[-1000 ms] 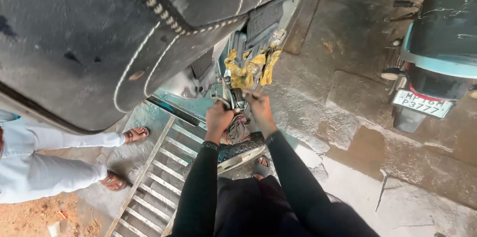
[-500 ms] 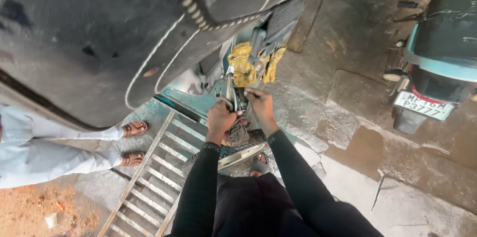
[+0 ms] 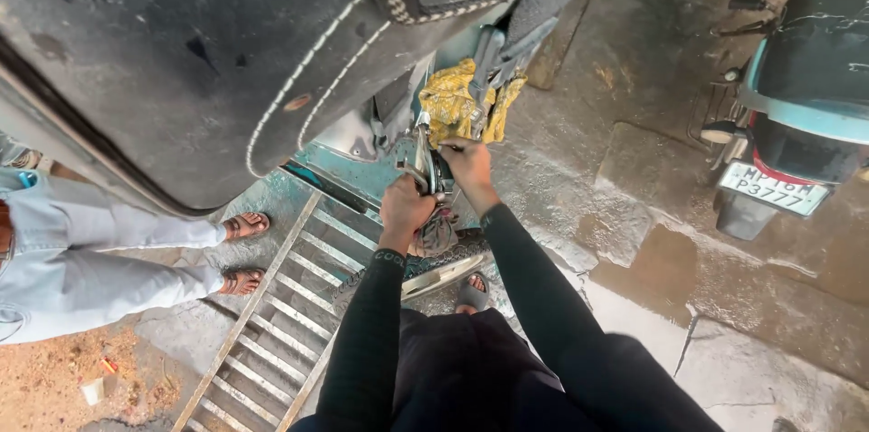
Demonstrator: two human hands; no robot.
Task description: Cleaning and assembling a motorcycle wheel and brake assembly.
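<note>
Head view: at frame centre, one grey metal lever (image 3: 422, 156) is gripped by the left hand (image 3: 405, 207); the right hand (image 3: 467, 163) is closed beside one crumpled yellow cloth (image 3: 457, 104); two sandalled feet (image 3: 244, 253) are seen at left.

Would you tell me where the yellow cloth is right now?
In the head view, the yellow cloth sits upper centre, draped just beyond the right hand, beneath the black seat edge.

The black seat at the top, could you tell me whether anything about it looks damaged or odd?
Yes: the seat cover is scuffed, with small tears and a rusty spot near its white stitching. Below it, a yellow rag is stuffed among the parts above both hands.
</note>
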